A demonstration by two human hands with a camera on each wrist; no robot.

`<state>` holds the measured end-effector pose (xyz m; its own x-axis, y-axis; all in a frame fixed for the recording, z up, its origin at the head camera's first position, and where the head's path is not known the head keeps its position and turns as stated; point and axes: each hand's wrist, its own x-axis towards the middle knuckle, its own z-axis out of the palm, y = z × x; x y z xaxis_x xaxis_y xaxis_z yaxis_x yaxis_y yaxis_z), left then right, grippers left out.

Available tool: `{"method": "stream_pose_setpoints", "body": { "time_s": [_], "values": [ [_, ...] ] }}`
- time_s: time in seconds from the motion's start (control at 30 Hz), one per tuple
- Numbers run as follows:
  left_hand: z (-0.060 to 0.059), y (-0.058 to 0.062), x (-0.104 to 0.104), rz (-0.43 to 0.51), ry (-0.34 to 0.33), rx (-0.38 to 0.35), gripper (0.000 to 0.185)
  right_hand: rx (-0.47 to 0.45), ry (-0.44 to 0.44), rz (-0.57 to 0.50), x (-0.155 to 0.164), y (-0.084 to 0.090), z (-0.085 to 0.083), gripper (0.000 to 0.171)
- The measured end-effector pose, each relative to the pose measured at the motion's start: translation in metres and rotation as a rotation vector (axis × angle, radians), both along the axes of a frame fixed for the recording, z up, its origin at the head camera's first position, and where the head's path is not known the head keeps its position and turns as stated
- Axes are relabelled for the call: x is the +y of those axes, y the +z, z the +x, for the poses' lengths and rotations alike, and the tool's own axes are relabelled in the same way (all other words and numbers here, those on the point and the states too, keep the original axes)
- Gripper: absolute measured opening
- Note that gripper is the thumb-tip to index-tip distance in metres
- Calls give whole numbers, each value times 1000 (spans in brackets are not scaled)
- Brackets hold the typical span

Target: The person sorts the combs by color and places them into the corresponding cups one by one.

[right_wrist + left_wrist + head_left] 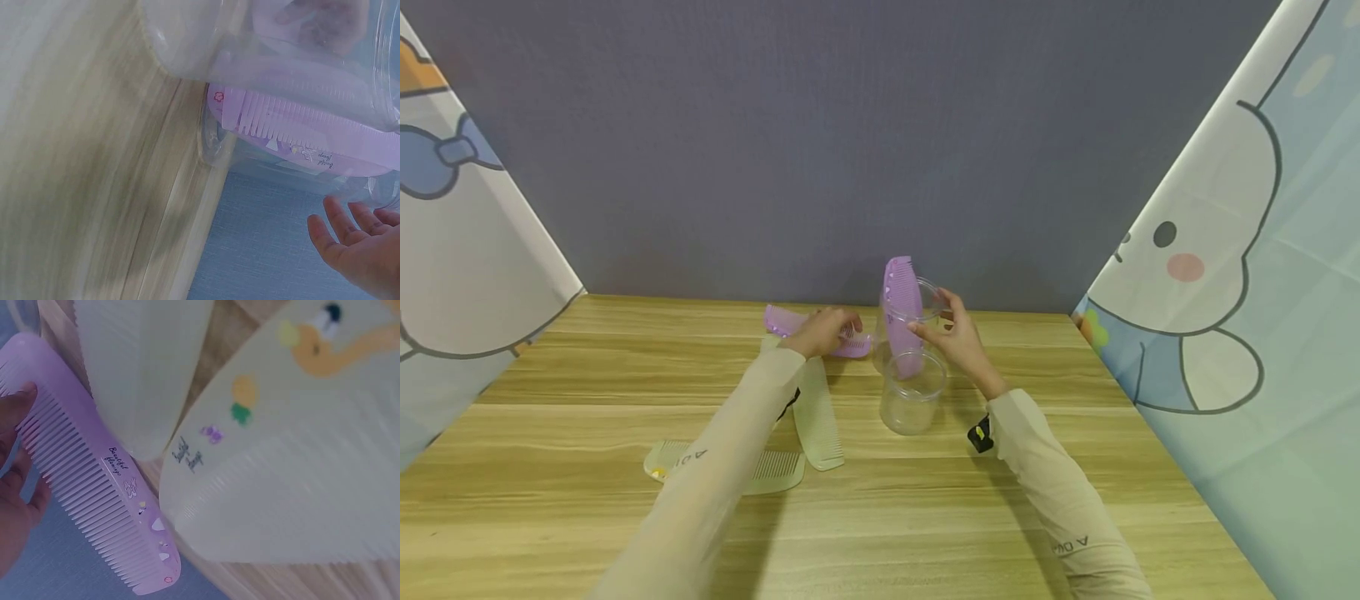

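Note:
My left hand [822, 332] pinches a purple comb [103, 469] that lies at the back of the table, thumb over its teeth. A second purple comb [901, 304] stands upright and slightly tilted in the rear clear plastic cup [880, 346]. Around that cup's rim my right hand [957, 337] is spread, fingers loosely bent and fingertips close to the plastic; contact is hard to tell. In front stands another clear cup [910, 412]. A pale green comb [818, 421] lies beside the left hand, partly under the sleeve.
Another pale green comb [778, 472] lies crosswise under the left forearm. A small black object [979, 435] shows at the right wrist. A dark grey panel [850, 150] rises behind the wooden table [880, 533], with cartoon-printed sheets [1210, 275] at both sides.

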<state>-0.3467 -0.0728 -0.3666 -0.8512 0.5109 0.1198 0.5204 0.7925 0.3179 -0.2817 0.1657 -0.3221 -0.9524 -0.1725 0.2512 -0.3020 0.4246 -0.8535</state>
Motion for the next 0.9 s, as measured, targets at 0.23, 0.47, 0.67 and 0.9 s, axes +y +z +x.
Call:
{"method": "stream_pose_setpoints", "body": {
  "time_s": [0.23,0.47,0.67,0.9],
  "values": [
    [0,4,-1,1,-46,1,39,17,-5,0,9,-20,-19,83],
    [3,6,-5,16,-111,26,37,32,-19,28,9,-23,-20,83],
    [5,9,-9,66,-211,75,31,21,-24,22,9,-23,-20,83],
    [5,17,-16,160,-258,90,33,14,-25,21,9,-22,-18,83]
  ]
}}
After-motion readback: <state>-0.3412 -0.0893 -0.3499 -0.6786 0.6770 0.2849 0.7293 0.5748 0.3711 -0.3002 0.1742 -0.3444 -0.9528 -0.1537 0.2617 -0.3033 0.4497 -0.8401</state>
